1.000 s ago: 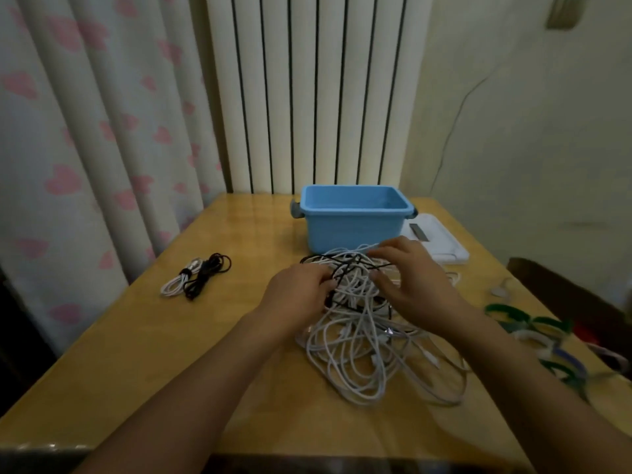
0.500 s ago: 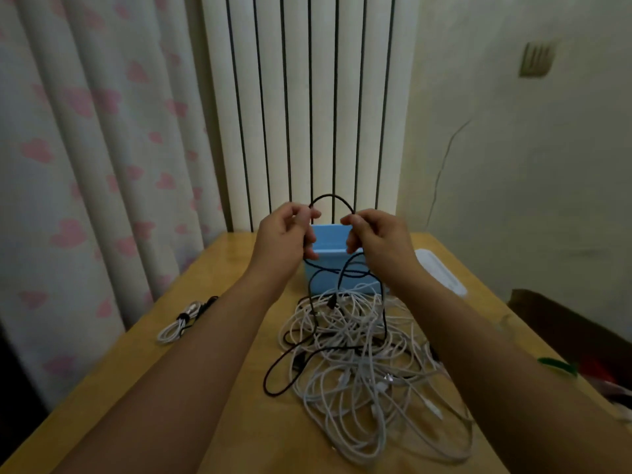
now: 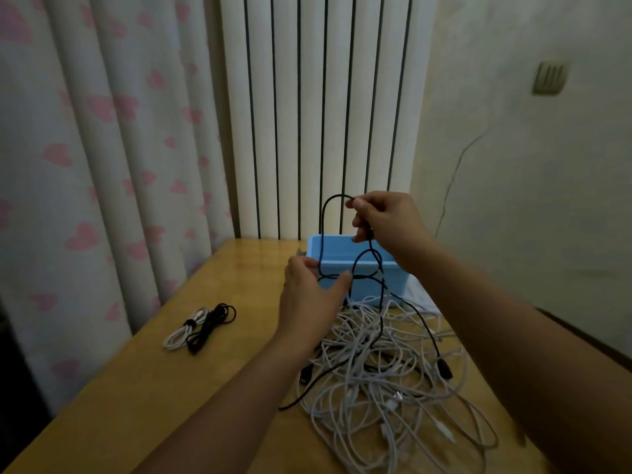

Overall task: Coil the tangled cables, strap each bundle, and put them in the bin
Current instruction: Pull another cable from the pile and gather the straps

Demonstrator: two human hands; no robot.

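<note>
Black cable [image 3: 378, 302] is being lifted out of the white tangle [image 3: 393, 381] before the blue bin [image 3: 359, 268], the right hand [image 3: 386, 220] pinching its loop and the left hand [image 3: 311, 295] spreading open against a strand, so untangling, in my judgement, is needing a slow pull next.

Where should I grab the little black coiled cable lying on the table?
Grip the black coiled cable bundle at its narrow middle, coming from above. It lies flat on the wooden table, loops fanning at its far end, tight beside a white coiled bundle.
</note>
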